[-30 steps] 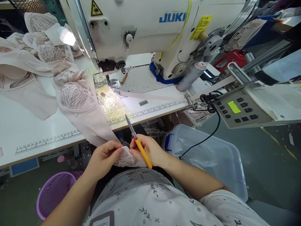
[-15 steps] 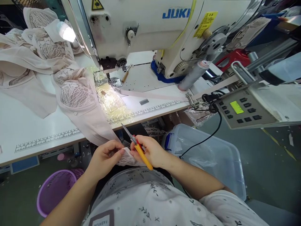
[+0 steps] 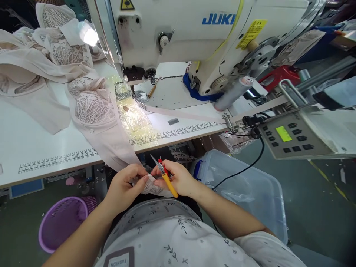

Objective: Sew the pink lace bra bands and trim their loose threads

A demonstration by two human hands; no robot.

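Note:
My left hand (image 3: 126,187) pinches the edge of a pale pink lace garment (image 3: 96,111) between thumb and fingers. The garment runs from the white table (image 3: 52,148) over its front edge down to my lap. My right hand (image 3: 178,178) is closed around thread snips with yellow and red handles (image 3: 169,184), their blades pointing up and left. Its thumb and fingertip are also at the fabric edge, close beside my left fingertips. Part of the lace below the hands is hidden by them.
A sewing machine (image 3: 178,33) stands behind the table edge, with a control box (image 3: 297,137) at right. More lace garments (image 3: 63,48) lie at left. Below are a purple basket (image 3: 46,230) and a clear plastic bin (image 3: 250,185). A thread cone (image 3: 233,94) stands beside the machine.
The view has shifted slightly. My right fingertips have moved nearer to my left ones at the fabric edge, and the snips have tilted a little.

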